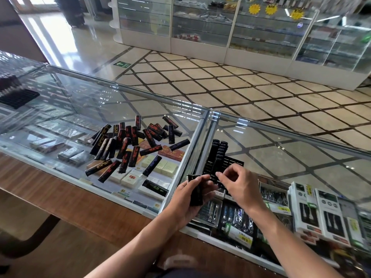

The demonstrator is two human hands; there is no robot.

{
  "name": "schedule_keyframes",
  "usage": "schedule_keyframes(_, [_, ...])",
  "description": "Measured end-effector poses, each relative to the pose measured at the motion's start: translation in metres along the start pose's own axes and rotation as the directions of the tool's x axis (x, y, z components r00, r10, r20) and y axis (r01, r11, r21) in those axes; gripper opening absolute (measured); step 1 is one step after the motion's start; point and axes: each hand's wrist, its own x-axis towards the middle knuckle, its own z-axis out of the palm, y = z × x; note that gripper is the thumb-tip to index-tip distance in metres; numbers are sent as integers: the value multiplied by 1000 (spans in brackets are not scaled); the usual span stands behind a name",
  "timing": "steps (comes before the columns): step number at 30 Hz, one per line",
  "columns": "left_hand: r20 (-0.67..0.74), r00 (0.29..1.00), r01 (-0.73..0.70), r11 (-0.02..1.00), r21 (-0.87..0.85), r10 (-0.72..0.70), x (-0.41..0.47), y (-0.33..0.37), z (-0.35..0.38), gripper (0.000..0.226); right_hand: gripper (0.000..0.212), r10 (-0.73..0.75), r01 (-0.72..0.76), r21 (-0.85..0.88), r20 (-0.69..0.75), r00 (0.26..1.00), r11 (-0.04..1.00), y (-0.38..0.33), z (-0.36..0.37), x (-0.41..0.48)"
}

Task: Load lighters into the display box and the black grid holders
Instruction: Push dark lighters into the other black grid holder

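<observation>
The small bundle of black lighters (195, 192) sits upright in the left hand (188, 199), fingers and thumb wrapped round it, just over the near edge of the glass counter (291, 157). It is probably kept there as a ready supply, so single pieces can be drawn off without reaching back to the pile. The right hand (239, 183) hovers beside it with its fingertips (218, 174) drawn together; whether they pinch a lighter or nothing, I cannot tell. Just beyond both hands lies the black grid holder (232, 162), flat on the glass, with a short row of loaded lighters (218, 149) standing in its slots along its left side and most of the grid open. It lies against the metal joint (202, 141) between the two panes, close enough to fill with little reach. The loose pile of lighters (132, 143) is spread across the left pane, and a second grid holder (18, 98) rests near the counter's far left edge.
</observation>
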Motion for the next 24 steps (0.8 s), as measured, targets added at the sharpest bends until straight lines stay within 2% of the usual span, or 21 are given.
schedule_keyframes(9, [-52, 998, -25, 999, 38, 27, 1, -2, -3, 40, 14, -122, 93, 159, 187, 975, 983, -15, 6, -24])
schedule_keyframes(13, [-59, 998, -10, 996, 94, 15, 1, -1, -2, 42, 30, -324, 329, 23, 255, 911, 944, -12, 8, -27])
schedule_keyframes(15, [-63, 998, 2, 996, 94, 4, 0, 0, -2, 39, 31, -393, 424, -39, 307, 867, 905, -11, 9, -26])
schedule_keyframes(24, [-69, 996, 63, 998, 30, -61, -1, 4, 3, 37, 28, -463, 489, 26, 368, 806, 872, -15, 2, -20])
